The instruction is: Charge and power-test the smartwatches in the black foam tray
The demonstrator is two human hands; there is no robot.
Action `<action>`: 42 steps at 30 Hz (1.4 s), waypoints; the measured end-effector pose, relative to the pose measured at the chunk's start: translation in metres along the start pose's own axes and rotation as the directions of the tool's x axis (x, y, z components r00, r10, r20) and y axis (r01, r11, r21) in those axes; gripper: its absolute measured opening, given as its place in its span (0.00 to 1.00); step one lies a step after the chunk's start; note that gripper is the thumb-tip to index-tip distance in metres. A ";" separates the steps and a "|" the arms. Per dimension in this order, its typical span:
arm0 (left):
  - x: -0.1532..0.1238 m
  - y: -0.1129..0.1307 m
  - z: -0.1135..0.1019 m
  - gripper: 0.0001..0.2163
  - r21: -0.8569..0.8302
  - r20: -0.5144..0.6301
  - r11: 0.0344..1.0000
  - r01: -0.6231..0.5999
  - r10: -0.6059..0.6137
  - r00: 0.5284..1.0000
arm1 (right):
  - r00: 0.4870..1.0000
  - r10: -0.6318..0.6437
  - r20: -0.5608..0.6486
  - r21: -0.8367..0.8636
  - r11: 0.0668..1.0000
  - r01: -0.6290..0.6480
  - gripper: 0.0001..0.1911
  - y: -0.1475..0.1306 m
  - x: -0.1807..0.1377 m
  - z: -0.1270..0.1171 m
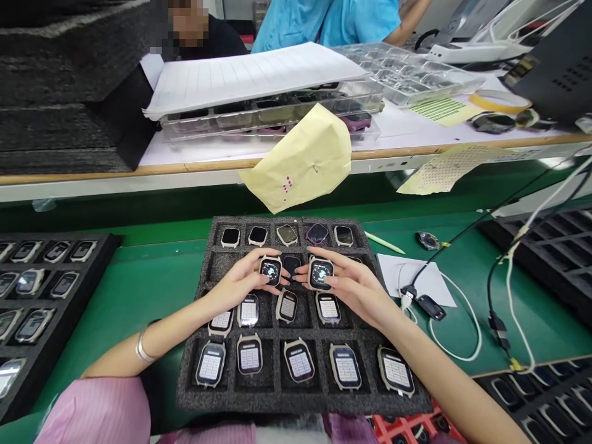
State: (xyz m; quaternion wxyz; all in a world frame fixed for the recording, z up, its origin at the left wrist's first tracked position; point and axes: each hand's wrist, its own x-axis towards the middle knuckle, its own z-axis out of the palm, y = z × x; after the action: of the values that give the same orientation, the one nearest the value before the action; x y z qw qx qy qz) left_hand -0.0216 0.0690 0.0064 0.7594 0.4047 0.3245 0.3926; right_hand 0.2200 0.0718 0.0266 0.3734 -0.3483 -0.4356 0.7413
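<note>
Centrally, left hand [247, 274], fingers gripping one watch [271, 271], right hand [354, 285], fingers gripping another watch [320, 273], tray [296, 401] at lower centre

Two pale-framed smartwatches [270, 271]; dark screens [320, 272] lit; apart above foam tray [296, 401]

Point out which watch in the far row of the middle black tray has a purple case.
The fourth watch from the left, second from the right: its case is purple, while the other four watches there have pale cases.
</note>
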 end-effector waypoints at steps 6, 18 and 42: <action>-0.001 -0.003 -0.001 0.17 0.082 0.024 0.995 -0.054 0.052 0.998 | 0.999 -0.011 0.047 -0.166 0.986 0.019 0.28 0.001 0.007 0.002; -0.003 -0.006 0.001 0.16 0.127 0.029 0.987 -0.098 0.095 0.995 | 0.997 -0.067 0.045 -0.353 0.932 0.079 0.25 0.002 0.009 0.007; -0.009 0.006 0.000 0.12 0.051 0.005 0.995 -0.083 0.083 0.997 | 0.997 -0.003 0.078 -0.985 0.155 0.078 0.30 -0.015 -0.075 -0.082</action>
State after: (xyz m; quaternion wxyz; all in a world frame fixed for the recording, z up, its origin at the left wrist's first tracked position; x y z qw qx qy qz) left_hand -0.0281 0.0633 0.0126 0.7323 0.4379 0.3164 0.4146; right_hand 0.3284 0.0444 0.0238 0.0645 -0.4740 -0.8322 0.2803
